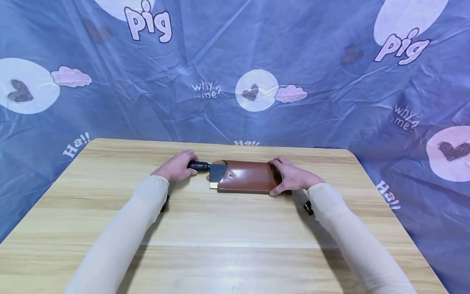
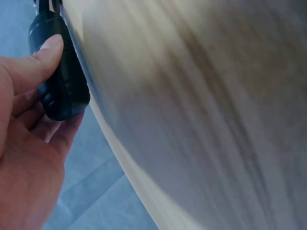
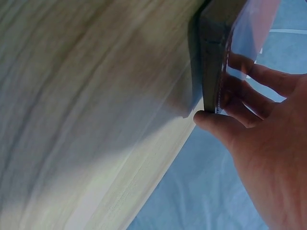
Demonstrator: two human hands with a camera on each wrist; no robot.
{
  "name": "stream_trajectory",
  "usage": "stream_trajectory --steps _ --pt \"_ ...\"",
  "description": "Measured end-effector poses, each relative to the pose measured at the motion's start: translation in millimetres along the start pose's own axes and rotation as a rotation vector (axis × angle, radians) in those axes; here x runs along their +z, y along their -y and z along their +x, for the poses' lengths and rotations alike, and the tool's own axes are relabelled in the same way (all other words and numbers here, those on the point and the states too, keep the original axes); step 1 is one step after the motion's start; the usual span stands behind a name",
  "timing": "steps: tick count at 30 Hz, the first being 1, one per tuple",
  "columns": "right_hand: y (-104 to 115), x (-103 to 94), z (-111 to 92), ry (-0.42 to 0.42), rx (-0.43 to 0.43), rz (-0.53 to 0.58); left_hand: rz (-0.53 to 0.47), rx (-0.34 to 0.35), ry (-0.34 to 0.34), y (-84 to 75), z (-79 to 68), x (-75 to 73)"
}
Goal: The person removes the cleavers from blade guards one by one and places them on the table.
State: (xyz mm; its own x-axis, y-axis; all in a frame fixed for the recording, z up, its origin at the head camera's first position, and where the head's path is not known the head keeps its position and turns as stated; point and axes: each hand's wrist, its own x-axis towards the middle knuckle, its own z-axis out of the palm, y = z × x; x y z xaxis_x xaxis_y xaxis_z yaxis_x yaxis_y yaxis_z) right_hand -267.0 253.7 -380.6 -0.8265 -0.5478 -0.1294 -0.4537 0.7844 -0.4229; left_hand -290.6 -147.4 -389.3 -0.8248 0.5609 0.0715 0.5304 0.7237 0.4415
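Your left hand [image 1: 178, 166] is wrapped round the handle [image 1: 198, 165]; your right hand [image 1: 295, 176] grips the opposite end of the sheath [image 1: 249, 175] on the table [image 1: 235, 228]. Most of the blade [image 1: 218, 173] seems sheathed, leaving a strip beside the handle uncovered.

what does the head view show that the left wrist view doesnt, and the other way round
Only the head view: the right hand holding one end of the brown sheath, the sheath's metal snap and the printed words.

Only the left wrist view: the palm side of the left hand and the rounded butt of the black handle.

Both: the left hand gripping that handle, the wooden tabletop and a blue background.
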Motion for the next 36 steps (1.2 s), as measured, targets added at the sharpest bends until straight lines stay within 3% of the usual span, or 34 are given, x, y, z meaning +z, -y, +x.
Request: stream_trajectory --steps 18,36 --pt "-1.1 -0.6 0.6 -0.001 -0.005 0.001 -0.007 -0.019 0.011 3.3 -1.6 -1.4" --pt "-6.8 1.1 -1.0 -0.005 -0.016 -0.012 0.016 0.005 0.022 2.6 -2.0 -1.8"
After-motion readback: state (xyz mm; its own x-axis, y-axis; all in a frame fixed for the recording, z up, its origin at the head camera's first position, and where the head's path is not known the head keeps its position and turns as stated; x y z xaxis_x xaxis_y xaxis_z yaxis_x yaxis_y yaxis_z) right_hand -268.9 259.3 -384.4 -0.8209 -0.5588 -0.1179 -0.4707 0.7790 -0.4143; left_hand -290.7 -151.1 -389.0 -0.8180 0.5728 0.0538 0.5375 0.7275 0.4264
